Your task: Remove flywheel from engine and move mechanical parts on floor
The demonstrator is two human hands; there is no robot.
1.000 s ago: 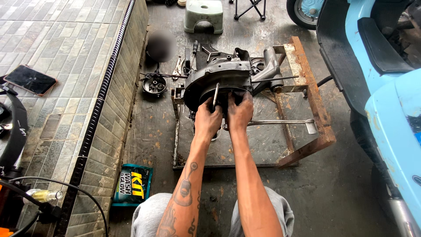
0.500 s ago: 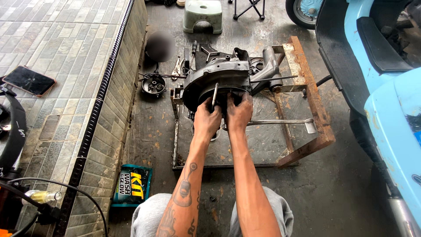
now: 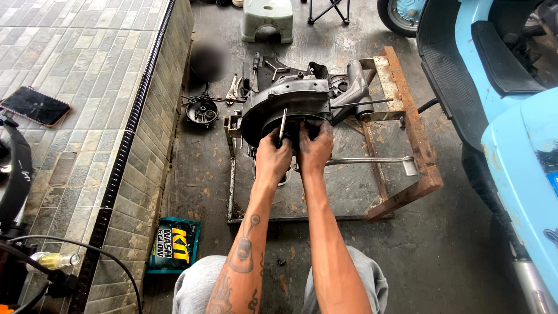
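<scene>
Seen from above, a person's knees sit at the bottom edge, both bare forearms reaching forward over a stained concrete floor (image 3: 465, 256). A blue pouch (image 3: 173, 244) lies on the floor beside the left knee, against the foot of a tiled ledge (image 3: 87, 116). The left hand (image 3: 273, 158) is closed around a slim metal tool (image 3: 282, 125) that stands upright against the front of a dark grey engine casing (image 3: 290, 104). The right hand (image 3: 315, 148) presses on the casing's lower front, fingers curled into it; whether it grips anything cannot be told. Both hands touch each other and have stayed in the same spot since the earlier frames. The engine rests on a rusty metal and wood stand (image 3: 407, 145), with a long metal rod (image 3: 372, 160) running rightward. Bare floor opens to the right of the stand, bounded by a light blue scooter (image 3: 511, 145). Left of the engine, a round carburettor part (image 3: 201, 110) and pliers (image 3: 234, 87) lie close to the ledge. Farther off stands a pale green stool (image 3: 267, 20).
</scene>
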